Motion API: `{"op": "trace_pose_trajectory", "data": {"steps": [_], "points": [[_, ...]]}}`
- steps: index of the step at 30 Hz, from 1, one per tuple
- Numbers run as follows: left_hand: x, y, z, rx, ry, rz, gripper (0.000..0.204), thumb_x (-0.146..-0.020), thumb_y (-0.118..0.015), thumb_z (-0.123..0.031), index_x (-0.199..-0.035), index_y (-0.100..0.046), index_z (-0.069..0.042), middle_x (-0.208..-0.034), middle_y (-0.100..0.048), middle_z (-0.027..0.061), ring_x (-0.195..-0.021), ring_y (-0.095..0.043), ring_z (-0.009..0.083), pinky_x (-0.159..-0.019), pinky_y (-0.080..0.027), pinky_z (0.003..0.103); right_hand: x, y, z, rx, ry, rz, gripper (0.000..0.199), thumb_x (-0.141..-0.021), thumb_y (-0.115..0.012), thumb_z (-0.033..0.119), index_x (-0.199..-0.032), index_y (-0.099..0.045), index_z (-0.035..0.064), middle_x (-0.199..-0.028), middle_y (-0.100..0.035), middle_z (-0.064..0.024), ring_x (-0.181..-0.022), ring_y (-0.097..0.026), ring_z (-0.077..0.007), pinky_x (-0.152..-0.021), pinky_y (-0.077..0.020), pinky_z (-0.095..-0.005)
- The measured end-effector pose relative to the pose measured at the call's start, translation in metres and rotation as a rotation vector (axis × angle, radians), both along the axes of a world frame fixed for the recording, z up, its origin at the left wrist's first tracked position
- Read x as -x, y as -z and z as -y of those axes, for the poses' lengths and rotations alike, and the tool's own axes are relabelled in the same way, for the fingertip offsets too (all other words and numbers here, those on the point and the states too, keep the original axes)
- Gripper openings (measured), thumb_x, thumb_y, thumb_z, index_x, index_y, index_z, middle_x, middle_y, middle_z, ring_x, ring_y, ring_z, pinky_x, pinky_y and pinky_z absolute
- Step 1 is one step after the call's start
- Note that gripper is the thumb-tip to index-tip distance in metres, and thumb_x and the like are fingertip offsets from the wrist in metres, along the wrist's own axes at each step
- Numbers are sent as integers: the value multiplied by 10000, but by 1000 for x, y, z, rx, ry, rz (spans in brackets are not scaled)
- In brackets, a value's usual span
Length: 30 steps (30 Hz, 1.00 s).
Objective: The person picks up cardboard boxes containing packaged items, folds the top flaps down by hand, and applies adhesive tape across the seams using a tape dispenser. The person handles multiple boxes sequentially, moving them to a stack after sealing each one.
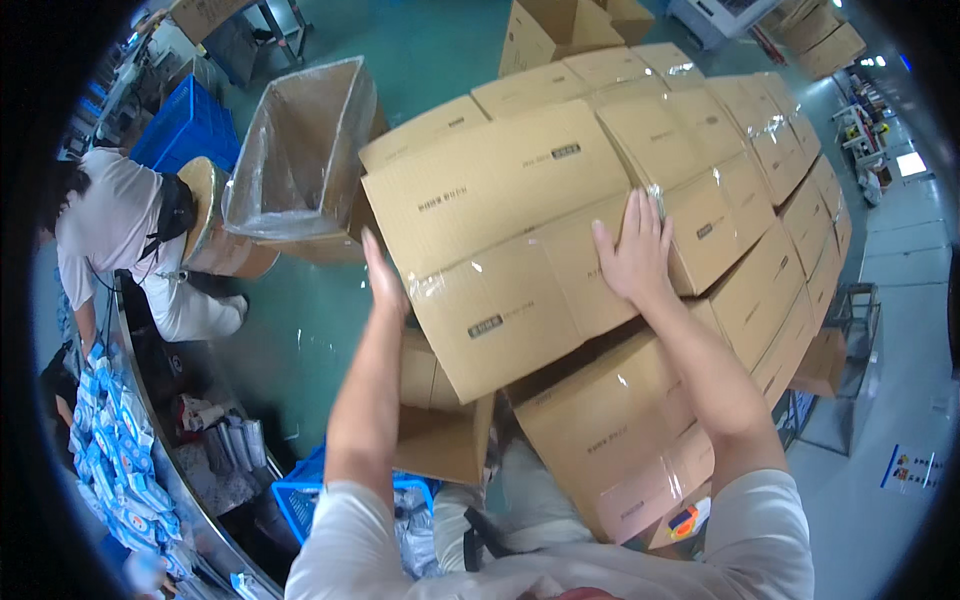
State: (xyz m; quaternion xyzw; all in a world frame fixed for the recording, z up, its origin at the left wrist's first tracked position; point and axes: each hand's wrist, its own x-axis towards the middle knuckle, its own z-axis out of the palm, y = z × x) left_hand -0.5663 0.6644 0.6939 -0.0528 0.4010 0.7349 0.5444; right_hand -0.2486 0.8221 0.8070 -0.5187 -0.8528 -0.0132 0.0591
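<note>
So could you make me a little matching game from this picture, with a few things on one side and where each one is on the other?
Things:
1. right hand
2. left hand
3. open lined carton
4. blue crate

Places:
A. flat on top of the taped box
B. far left, behind the crouching person
C. against the taped box's left edge
D. on the green floor, left of the stack

Pairs: 1-A, 2-C, 3-D, 4-B
</note>
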Motion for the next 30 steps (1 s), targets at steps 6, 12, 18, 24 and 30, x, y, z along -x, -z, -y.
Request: {"op": "trace_pose_trajectory", "data": {"steps": [6, 12, 18, 24, 30], "points": [[56, 26, -52, -332, 40, -148, 560, -1064, -356, -493, -1410, -481, -71, -1348, -591, 113, -1185, -600, 290, -981, -530, 422, -6, -1, -5, -14, -59, -61, 850, -1002, -400, 555, -1525, -236, -95, -1622, -188, -267, -1533, -108, -376, -1211, -50, -594], [28, 83, -6, -64, 1, -335, 538, -1070, -366, -468, -1389, -508, -59, -1316, -619, 114, -1152, -621, 273, -978, -533, 410, -23, 0, -9, -39, -148, 12, 829, -1003, -397, 560, -1536, -251, -59, -1628, -178, -261, -1536, -102, -373, -1213, -44, -589], [35, 38, 11, 301, 76, -634, 770, -1050, -162, -614, -1452, -481, -40, -1397, -577, 139, -1249, -564, 237, -1099, -412, 336, -12, -7, -6, -52, -130, 18, 796, -1001, -422, 538, -1532, -281, -38, -1608, -261, -241, -1519, -179, -374, -1219, -91, -567], [-31, -15, 80, 105, 171, -440, 910, -984, -67, -723, -1597, -178, -60, -1638, -245, 151, -1512, -213, 272, -1230, -180, 391, -3, -8, 10, 22, -146, -44, 780, -981, -495, 509, -1524, -308, -18, -1447, -455, -257, -1350, -419, -403, -1174, -211, -564], [-53, -38, 99, 260, 383, -578, 943, -944, -52, -777, -1609, 45, -114, -1686, 10, 112, -1546, 3, 279, -1247, -67, 423, -16, -12, 21, 126, -18, -76, 798, -976, -513, 510, -1531, -290, -20, -1369, -489, -277, -1276, -464, -424, -1101, -333, -533]]}}
